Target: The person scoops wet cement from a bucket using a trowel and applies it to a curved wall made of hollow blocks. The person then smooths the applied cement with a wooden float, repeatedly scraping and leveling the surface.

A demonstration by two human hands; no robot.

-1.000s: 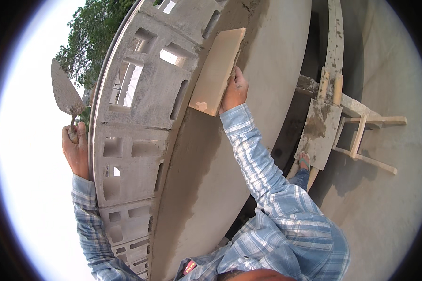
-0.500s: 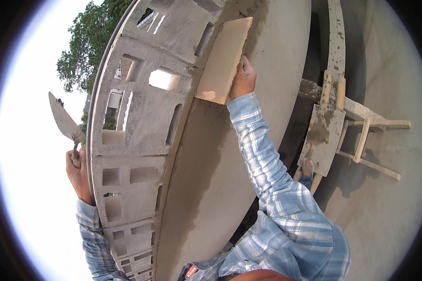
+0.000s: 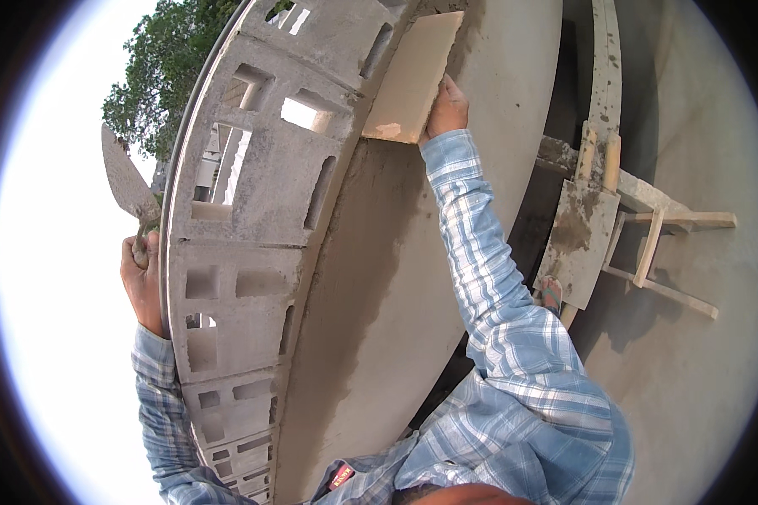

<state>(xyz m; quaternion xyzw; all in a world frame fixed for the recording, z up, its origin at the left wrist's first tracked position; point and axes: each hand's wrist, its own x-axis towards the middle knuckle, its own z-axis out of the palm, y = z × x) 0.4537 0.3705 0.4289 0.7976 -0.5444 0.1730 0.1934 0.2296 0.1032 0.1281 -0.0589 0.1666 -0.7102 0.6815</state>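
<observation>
The trowel (image 3: 130,178) at the left has a dull metal blade, speckled and rough. The flat board (image 3: 414,77) looks smooth and matt, ragged along its right edge. The pierced blocks (image 3: 280,181) are grainy, matt concrete; the plaster (image 3: 375,227) beside them looks smoother. The shirt (image 3: 514,345) is woven cloth, the frame (image 3: 695,220) at the right bare wood.

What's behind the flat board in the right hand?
Beyond the near end of the board, a dark, damp-looking band shows; whatever lies directly behind the board is covered.

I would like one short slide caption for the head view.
Right hand holding a flat board over a dark wall strip; left hand gripping a trowel beside perforated blocks.
</observation>
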